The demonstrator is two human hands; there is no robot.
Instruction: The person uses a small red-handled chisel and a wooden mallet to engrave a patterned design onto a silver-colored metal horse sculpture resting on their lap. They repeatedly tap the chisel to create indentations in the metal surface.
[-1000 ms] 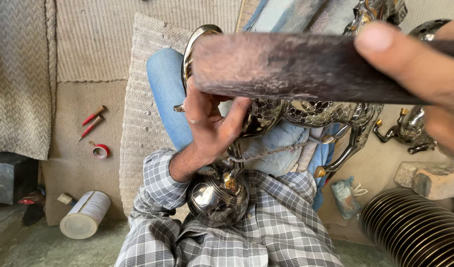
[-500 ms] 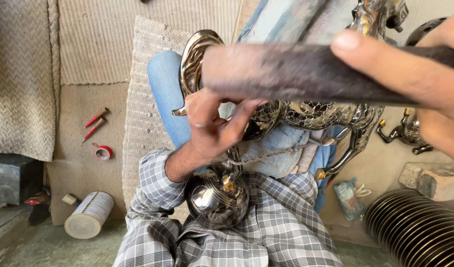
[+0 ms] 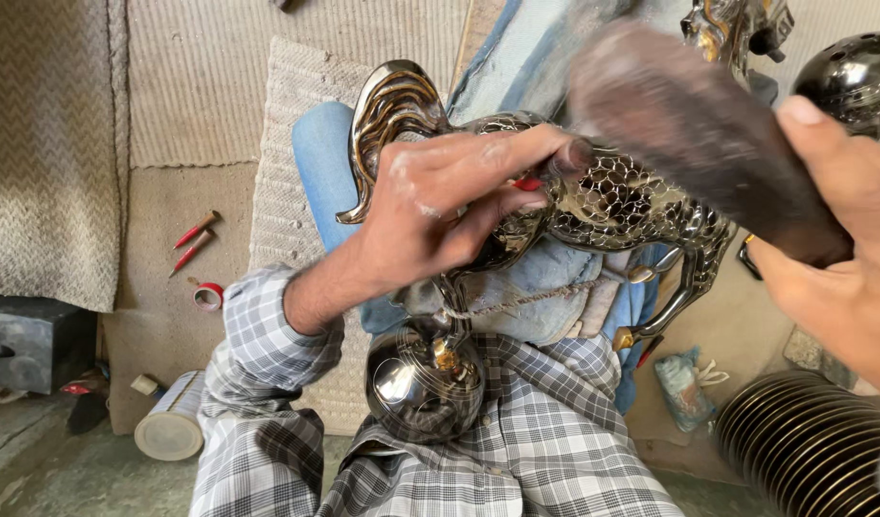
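Observation:
A shiny dark metal horse figure (image 3: pixel 612 206) with a gold-streaked tail (image 3: pixel 392 105) lies across my lap in the head view. My left hand (image 3: pixel 450 206) rests on the horse's back and pinches a small tool with a red part (image 3: pixel 529 184) against it. My right hand (image 3: pixel 842 258) is close to the camera at the right and grips a thick, dusty wooden handle (image 3: pixel 699 134), blurred, slanting over the horse's front. A round polished metal ball (image 3: pixel 423 378) sits below the horse against my checked shirt.
Woven mats cover the floor. Two red-handled tools (image 3: pixel 193 241) and a roll of red tape (image 3: pixel 208 295) lie at the left, with a white can (image 3: pixel 172 431) and a dark metal box (image 3: pixel 28 340). Stacked dark ribbed discs (image 3: pixel 804 445) sit lower right; more metal pieces stand upper right (image 3: pixel 852 77).
The horse has come up nearer the camera and my left hand has slid along its back to the right. The wooden handle has swung from level to slanting down to the right.

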